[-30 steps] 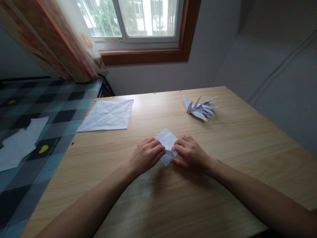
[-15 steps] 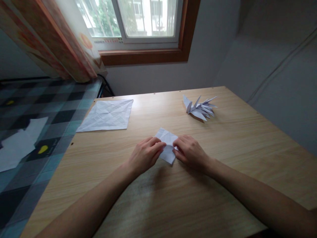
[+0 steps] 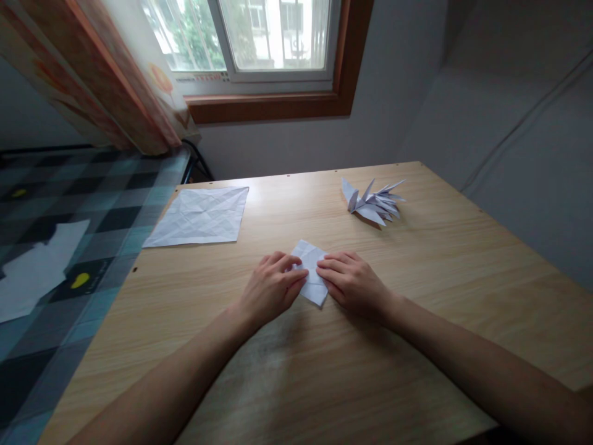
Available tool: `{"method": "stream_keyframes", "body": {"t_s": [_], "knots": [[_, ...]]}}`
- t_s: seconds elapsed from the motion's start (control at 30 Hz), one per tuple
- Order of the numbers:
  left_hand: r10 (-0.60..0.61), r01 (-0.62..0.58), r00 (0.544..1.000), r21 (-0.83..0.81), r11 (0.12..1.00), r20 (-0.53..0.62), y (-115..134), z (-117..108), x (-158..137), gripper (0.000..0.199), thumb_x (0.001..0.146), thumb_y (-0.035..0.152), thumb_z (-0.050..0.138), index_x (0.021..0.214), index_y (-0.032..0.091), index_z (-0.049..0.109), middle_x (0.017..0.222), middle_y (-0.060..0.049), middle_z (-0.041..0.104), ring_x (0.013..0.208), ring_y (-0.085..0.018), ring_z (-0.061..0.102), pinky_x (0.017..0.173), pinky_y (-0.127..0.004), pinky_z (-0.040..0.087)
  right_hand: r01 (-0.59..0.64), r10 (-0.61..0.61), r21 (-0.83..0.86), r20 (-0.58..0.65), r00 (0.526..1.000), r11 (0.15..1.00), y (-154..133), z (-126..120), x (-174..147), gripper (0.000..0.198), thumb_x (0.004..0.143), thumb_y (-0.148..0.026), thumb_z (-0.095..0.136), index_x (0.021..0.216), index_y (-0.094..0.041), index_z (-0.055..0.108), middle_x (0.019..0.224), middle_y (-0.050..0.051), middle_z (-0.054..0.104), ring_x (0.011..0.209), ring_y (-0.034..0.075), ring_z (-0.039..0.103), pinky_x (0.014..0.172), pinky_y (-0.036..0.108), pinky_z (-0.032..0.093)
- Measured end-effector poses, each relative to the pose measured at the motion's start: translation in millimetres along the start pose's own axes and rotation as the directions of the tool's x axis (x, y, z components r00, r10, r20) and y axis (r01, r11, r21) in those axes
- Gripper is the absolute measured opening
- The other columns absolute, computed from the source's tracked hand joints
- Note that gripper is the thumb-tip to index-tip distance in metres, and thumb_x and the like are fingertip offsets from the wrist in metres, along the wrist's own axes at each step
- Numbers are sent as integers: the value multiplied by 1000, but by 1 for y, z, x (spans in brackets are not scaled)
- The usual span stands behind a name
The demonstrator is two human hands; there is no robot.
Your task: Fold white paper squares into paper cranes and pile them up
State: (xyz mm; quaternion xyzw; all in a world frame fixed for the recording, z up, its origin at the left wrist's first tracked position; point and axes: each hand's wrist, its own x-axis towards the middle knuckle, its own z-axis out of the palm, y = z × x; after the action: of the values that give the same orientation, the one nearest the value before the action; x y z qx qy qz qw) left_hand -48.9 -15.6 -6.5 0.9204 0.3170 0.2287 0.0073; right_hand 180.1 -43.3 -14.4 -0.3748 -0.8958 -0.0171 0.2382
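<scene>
A small white sheet of folded paper (image 3: 311, 259) lies on the wooden table between my two hands, one corner pointing toward me and creases running over its face. My left hand (image 3: 277, 285) grips its left edge with thumb and fingers. At the right edge, my right hand (image 3: 354, 284) holds the paper, its fingers laid close together across the top. Part of the paper is hidden under the fingertips of both hands.
A larger creased white sheet (image 3: 199, 215) lies at the table's (image 3: 445, 272) far left. Pointed folded paper pieces (image 3: 374, 204) sit clustered at the back right. Left of the table, white papers (image 3: 34, 272) rest on a checked cloth (image 3: 28, 389). A window (image 3: 278, 37) is beyond.
The right hand's fingers have straightened and slid slightly left over the paper. The raised fold in the middle now looks flatter. My left hand has barely shifted.
</scene>
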Motion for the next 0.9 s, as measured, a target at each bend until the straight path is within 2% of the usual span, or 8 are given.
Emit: {"method": "stream_keyframes", "body": {"t_s": [0.23, 0.4, 0.53, 0.63, 0.77, 0.9], "knots": [[-16, 15, 1000, -5, 1000, -23, -1, 0, 0, 16, 93, 28, 59, 94, 26, 75, 103, -4, 71, 90, -21, 59, 81, -39, 49, -7, 3, -88, -45, 999, 996, -1, -4, 0, 9, 82, -13, 62, 84, -15, 71, 100, 8, 75, 99, 27, 63, 90, 41, 46], [-23, 23, 1000, 1, 1000, 1, -1, 0, 0, 17, 93, 28, 58, 95, 25, 75, 104, -4, 71, 91, -21, 59, 82, -39, 49, 39, -59, -129, -155, 986, 991, -1, 0, 0, 13, 87, -13, 59, 91, -14, 71, 102, 10, 75, 97, 25, 64, 89, 40, 47], [-24, 24, 1000, 15, 1000, -8, 0, 1, 0, 17, 94, 29, 58, 95, 26, 75, 103, -4, 71, 92, -22, 59, 82, -39, 49, 179, -187, -85, -109, 976, 980, -2, 2, 2, 18, 90, -12, 54, 98, -14, 70, 105, 10, 75, 98, 23, 65, 88, 36, 48], [-32, 32, 999, 15, 999, -15, 0, 1, 0, 17, 93, 29, 59, 95, 27, 75, 104, -3, 72, 92, -22, 60, 81, -39, 49, 148, -150, -44, -51, 987, 988, -3, 1, 3, 16, 89, -12, 55, 91, -15, 70, 101, 9, 75, 93, 21, 67, 85, 34, 49], [-56, 56, 998, 20, 998, -20, -2, 2, 0, 17, 94, 28, 58, 92, 25, 74, 101, -3, 72, 92, -22, 61, 81, -39, 48, 67, -70, -60, -49, 996, 996, -2, 0, 2, 18, 88, -14, 57, 75, -16, 69, 85, 7, 75, 83, 20, 67, 81, 34, 48], [-172, 173, 984, 28, 985, -44, -3, 1, -1, 14, 93, 26, 59, 93, 21, 72, 101, -4, 72, 95, -23, 61, 86, -40, 48, 65, -71, -81, -70, 995, 995, 0, 0, 1, 26, 89, -18, 57, 65, -16, 66, 72, 5, 71, 74, 18, 64, 78, 32, 46]]}}
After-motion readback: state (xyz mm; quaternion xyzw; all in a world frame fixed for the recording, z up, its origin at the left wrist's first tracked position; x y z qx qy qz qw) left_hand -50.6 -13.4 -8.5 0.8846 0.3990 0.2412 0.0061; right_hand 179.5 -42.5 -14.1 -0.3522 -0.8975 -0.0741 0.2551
